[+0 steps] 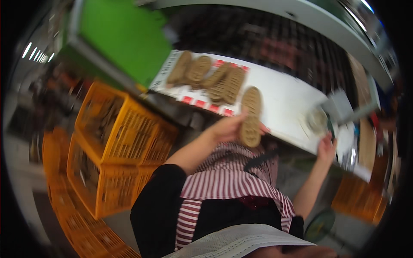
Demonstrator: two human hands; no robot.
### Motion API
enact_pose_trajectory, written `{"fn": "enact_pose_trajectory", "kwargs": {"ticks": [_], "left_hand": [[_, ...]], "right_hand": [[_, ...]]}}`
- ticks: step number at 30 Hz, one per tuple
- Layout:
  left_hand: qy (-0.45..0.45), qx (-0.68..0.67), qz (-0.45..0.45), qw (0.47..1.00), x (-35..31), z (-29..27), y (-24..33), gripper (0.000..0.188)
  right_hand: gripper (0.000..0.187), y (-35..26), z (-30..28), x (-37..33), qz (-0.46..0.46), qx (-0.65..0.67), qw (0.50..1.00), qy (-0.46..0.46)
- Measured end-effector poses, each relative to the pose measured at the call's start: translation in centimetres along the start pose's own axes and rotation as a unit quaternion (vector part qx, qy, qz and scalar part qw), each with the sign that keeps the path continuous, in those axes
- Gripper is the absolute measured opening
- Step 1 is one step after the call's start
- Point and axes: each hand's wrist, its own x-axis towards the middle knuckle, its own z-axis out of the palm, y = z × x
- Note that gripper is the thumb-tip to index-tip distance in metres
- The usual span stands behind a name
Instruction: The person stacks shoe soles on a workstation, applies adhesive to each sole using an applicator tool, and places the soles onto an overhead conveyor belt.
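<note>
In the head view, a tan sole (251, 116) is in the left grip (230, 128), held lengthwise over the near edge of the tabletop (284, 99), its ridged face turned up. That grip pinches the sole by its long sides: the thumb lies at the left side and fingertips show at the right. The right grip (326, 148) is raised by the near edge, toward the right-hand end, fingers curled, just beside a round clear dish (317, 119) and a dark green piece (330, 127); blur leaves me unable to tell whether it pinches anything.

For steady handling, the left grip would do best to press only on the sides, leaving the ridged face bare, with the wrist level so the long sole does not tip. A hold nearer its middle would probably balance better than one low down.

Toward the left end of the tabletop, several other soles (234, 86) lie close together, some overlapping, so a swing that way could knock them. Red and white squares mark the near edge there. At the right end, a grey block (340, 105) stands close to the dish and narrows the room for the right grip. A green panel (124, 38) closes off the left end, yellow crates (133, 129) stand below it, and a dark rack (266, 38) runs along the far edge.
</note>
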Motion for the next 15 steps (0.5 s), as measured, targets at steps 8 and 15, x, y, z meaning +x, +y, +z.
{"fn": "enact_pose_trajectory", "kwargs": {"ticks": [8, 15], "left_hand": [[-0.003, 0.027, -0.021, 0.999, -1.3, -1.9, -0.8, 0.055], [-0.014, -0.035, -0.028, 0.999, 0.3, -3.5, 0.3, 0.046]], "right_hand": [[0.044, -0.3, 1.7, 0.9, -0.024, -0.049, 0.99, 0.13], [0.041, 2.4, 6.6, -1.7, -0.164, -0.16, 0.969, 0.089]]}}
